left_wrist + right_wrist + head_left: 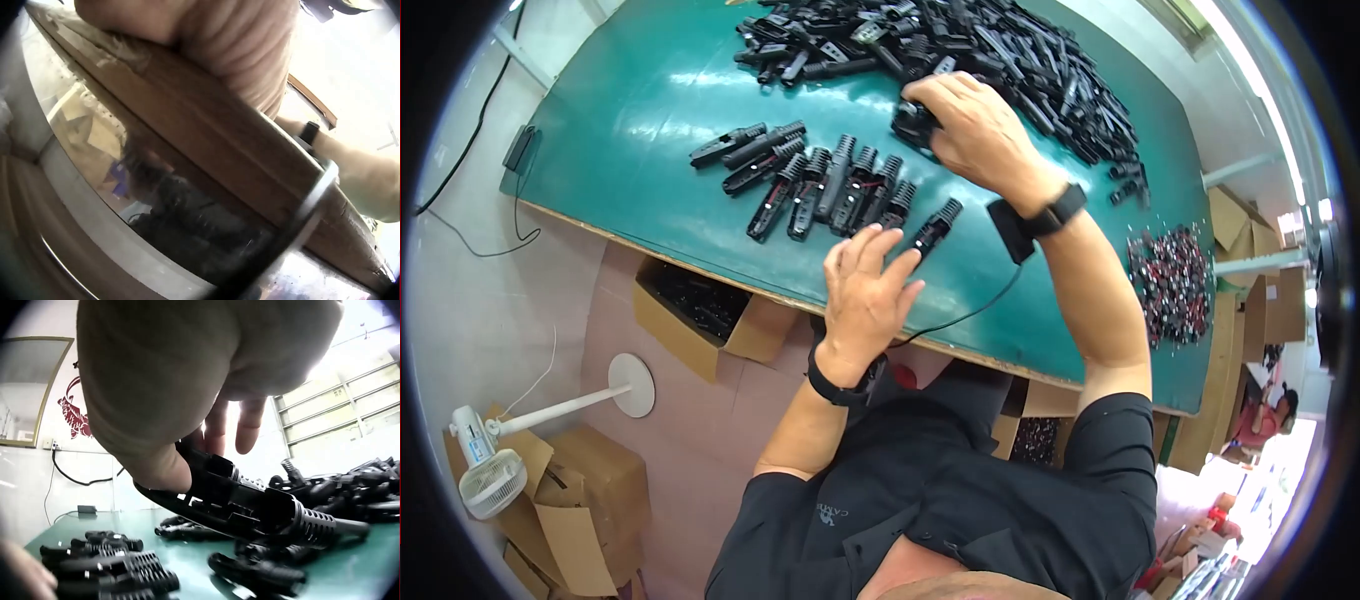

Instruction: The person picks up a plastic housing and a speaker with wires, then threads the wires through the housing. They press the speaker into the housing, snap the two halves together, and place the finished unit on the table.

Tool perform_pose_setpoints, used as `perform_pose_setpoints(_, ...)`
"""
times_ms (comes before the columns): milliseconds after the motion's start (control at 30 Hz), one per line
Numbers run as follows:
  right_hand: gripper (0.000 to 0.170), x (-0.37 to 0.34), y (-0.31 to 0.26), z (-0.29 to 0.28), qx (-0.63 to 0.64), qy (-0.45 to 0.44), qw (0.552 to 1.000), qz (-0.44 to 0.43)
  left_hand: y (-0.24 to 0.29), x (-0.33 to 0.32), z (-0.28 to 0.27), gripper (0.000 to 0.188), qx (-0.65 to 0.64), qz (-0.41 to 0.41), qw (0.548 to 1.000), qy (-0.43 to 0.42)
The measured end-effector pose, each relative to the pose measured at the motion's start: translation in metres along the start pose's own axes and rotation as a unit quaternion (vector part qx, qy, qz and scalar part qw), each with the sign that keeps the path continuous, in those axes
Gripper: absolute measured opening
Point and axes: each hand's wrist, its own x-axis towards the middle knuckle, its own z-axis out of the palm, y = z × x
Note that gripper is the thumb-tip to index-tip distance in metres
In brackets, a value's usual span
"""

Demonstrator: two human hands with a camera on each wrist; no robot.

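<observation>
In the head view, my right hand grips dark plastic parts above the table, below the big pile. The right wrist view shows the thumb and fingers round black housings with ribbed, slotted ends; how many are held I cannot tell. My left hand lies at the table's near edge with its fingers spread. Its fingertips are at the lower end of a black part in a row, close to another part on the right. The left wrist view shows only the palm over the table edge.
A large heap of black parts covers the far side of the green table. Small red and silver pieces lie at the right. A black cable crosses the near edge; an open carton stands below.
</observation>
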Motion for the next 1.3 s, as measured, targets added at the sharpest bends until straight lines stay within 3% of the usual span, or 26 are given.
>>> perform_pose_setpoints(67, 0.044, -0.052, -0.004, -0.029, -0.008, -0.014, 1.000, 0.012, 0.001, -0.001, 0.003, 0.037, -0.003, 0.006, 1.000, -0.007)
perform_pose_setpoints(133, 0.043, -0.101, -0.010, -0.046, -0.044, -0.126, 0.988, 0.075, 0.002, -0.001, 0.004, 0.038, 0.018, 0.011, 1.000, -0.003)
perform_pose_setpoints(267, 0.046, -0.175, -0.008, -0.051, -0.042, -0.156, 0.984, 0.078, 0.005, 0.000, 0.007, 0.038, 0.042, 0.016, 0.999, -0.001)
perform_pose_setpoints(333, 0.047, -0.192, -0.009, -0.049, -0.053, -0.150, 0.983, 0.097, 0.006, 0.002, 0.008, 0.038, 0.044, 0.025, 0.999, -0.010)
perform_pose_setpoints(433, 0.050, -0.212, -0.016, -0.043, -0.065, -0.150, 0.979, 0.123, 0.005, -0.003, 0.009, 0.034, 0.032, 0.042, 0.997, 0.051)
perform_pose_setpoints(533, 0.052, -0.225, -0.021, -0.043, -0.101, -0.025, 0.987, 0.120, -0.007, -0.002, 0.010, 0.031, -0.013, 0.069, 0.993, 0.092)
perform_pose_setpoints(700, 0.054, -0.253, -0.038, -0.058, -0.110, -0.024, 0.980, 0.167, 0.003, -0.016, 0.007, 0.026, -0.071, 0.092, 0.984, 0.135)
perform_pose_setpoints(800, 0.049, -0.264, -0.062, -0.075, -0.030, 0.017, 0.968, 0.247, 0.026, -0.037, -0.003, 0.024, -0.153, 0.113, 0.976, 0.103)
perform_pose_setpoints(933, 0.041, -0.285, -0.093, -0.095, 0.038, 0.059, 0.942, 0.329, 0.041, -0.088, -0.022, 0.013, -0.239, 0.101, 0.965, -0.052)
perform_pose_setpoints(1000, 0.038, -0.296, -0.105, -0.097, 0.061, 0.066, 0.932, 0.351, 0.007, -0.132, -0.029, 0.010, -0.217, -0.008, 0.969, -0.117)
perform_pose_setpoints(1067, 0.033, -0.305, -0.115, -0.095, 0.104, 0.091, 0.908, 0.396, -0.051, -0.203, -0.035, 0.009, -0.125, -0.199, 0.962, -0.139)
perform_pose_setpoints(1133, 0.032, -0.305, -0.121, -0.093, 0.111, 0.086, 0.908, 0.394, -0.139, -0.307, -0.040, 0.025, 0.000, -0.363, 0.913, -0.188)
perform_pose_setpoints(1167, 0.031, -0.301, -0.119, -0.093, 0.117, 0.083, 0.911, 0.387, -0.172, -0.377, -0.049, 0.025, -0.003, -0.367, 0.911, -0.186)
perform_pose_setpoints(1200, 0.030, -0.296, -0.116, -0.093, 0.122, 0.081, 0.915, 0.377, -0.196, -0.442, -0.043, 0.039, -0.043, -0.511, 0.832, -0.211)
perform_pose_setpoints(1233, 0.030, -0.290, -0.112, -0.094, 0.123, 0.076, 0.917, 0.371, -0.170, -0.455, -0.055, 0.047, -0.070, -0.685, 0.665, -0.288)
perform_pose_setpoints(1267, 0.029, -0.281, -0.109, -0.096, 0.135, 0.067, 0.920, 0.361, -0.173, -0.495, -0.065, 0.048, -0.111, -0.619, 0.637, -0.446)
perform_pose_setpoints(1300, 0.029, -0.272, -0.106, -0.097, 0.148, 0.057, 0.922, 0.353, -0.170, -0.496, -0.058, 0.048, -0.116, -0.624, 0.633, -0.444)
